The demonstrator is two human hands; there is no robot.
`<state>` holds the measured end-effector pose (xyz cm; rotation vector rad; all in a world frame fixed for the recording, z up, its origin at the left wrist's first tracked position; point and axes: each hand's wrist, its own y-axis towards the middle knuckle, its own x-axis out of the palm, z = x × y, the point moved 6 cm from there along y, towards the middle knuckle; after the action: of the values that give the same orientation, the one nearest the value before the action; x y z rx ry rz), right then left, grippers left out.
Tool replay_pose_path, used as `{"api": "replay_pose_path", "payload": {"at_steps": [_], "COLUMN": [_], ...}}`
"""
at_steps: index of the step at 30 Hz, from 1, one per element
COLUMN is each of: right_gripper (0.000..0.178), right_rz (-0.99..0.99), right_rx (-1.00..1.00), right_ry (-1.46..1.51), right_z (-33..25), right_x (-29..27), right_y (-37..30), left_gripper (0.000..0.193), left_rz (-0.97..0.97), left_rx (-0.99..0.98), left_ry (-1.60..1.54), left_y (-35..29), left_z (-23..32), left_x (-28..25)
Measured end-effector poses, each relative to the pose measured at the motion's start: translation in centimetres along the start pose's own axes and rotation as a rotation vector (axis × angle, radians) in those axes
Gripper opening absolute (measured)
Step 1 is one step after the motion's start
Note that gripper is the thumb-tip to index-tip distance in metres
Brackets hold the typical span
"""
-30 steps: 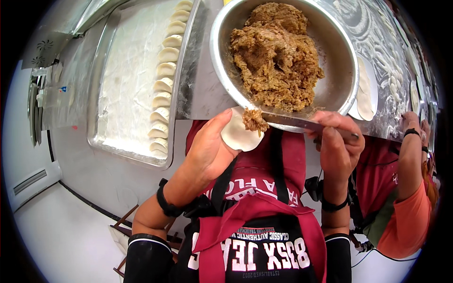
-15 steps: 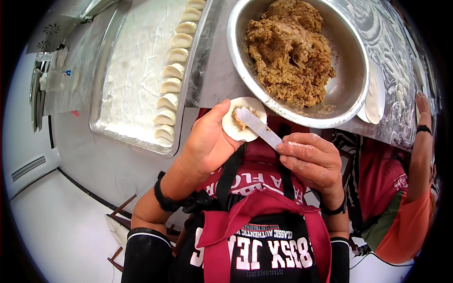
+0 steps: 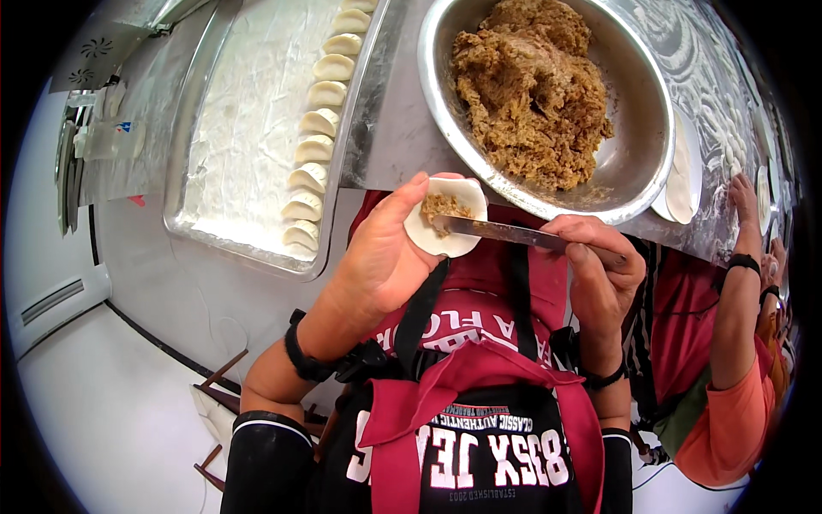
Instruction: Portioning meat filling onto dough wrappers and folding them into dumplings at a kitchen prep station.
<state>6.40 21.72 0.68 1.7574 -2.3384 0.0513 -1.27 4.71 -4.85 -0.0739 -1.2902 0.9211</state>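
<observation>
The wrapper (image 3: 447,218), cupped in the left hand (image 3: 385,257) at six o'clock of the bowl (image 3: 638,163), holds a little filling (image 3: 443,206). The right hand (image 3: 599,278) is clamped on a knife (image 3: 514,233), its long axis pointing to nine o'clock, tip on the wrapper. The bowl holds brown filling; the tray (image 3: 193,171) holds a row of dumplings (image 3: 318,150).

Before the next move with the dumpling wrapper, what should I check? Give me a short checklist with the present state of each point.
1. Wrapper lies flat and open in the left hand: ok.
2. Filling sits on the wrapper, away from its lower rim: ok; the upper rim cannot tell.
3. Flat blade, held by the right hand, is lifted clear of the filling: not ok, its tip touches it.
4. Tray has free room beside the row of folded dumplings: ok.
5. Bowl holds enough meat mixture: ok.
6. Neighbour's arm on the right is clear of the work: ok.
</observation>
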Motion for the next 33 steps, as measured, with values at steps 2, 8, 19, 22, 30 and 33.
{"api": "replay_pose_path", "payload": {"at_steps": [2, 8, 19, 22, 30, 33], "right_gripper": [0.012, 0.012, 0.012, 0.014, 0.014, 0.013], "right_rz": [0.014, -0.007, 0.128, 0.129, 0.106, -0.019], "right_rx": [0.015, -0.051, -0.004, 0.017, -0.277, -0.354], "right_ry": [0.008, -0.039, 0.018, 0.041, -0.466, -0.506], "right_z": [0.3, -0.7, -0.2, -0.2, -2.7, -2.5], "right_x": [0.3, -0.2, -1.3, -2.0, -4.1, -3.5], "right_y": [0.1, 0.1, 0.0, 0.3, 2.0, 2.6], "left_gripper": [0.035, 0.033, 0.029, 0.028, 0.029, 0.029], "left_rz": [-0.003, 0.011, -0.062, -0.063, 0.114, 0.135], "left_rx": [0.009, 0.054, 0.079, 0.054, 0.039, 0.034], "left_ry": [0.030, 0.029, 0.160, 0.164, 0.017, 0.006], "left_y": [-0.1, 0.1, 0.1, 0.3, 1.3, 1.7], "left_z": [-0.1, 0.3, 0.4, 0.2, 0.1, -0.2], "left_x": [0.2, -0.3, 0.8, 0.5, -1.0, -1.1]}}
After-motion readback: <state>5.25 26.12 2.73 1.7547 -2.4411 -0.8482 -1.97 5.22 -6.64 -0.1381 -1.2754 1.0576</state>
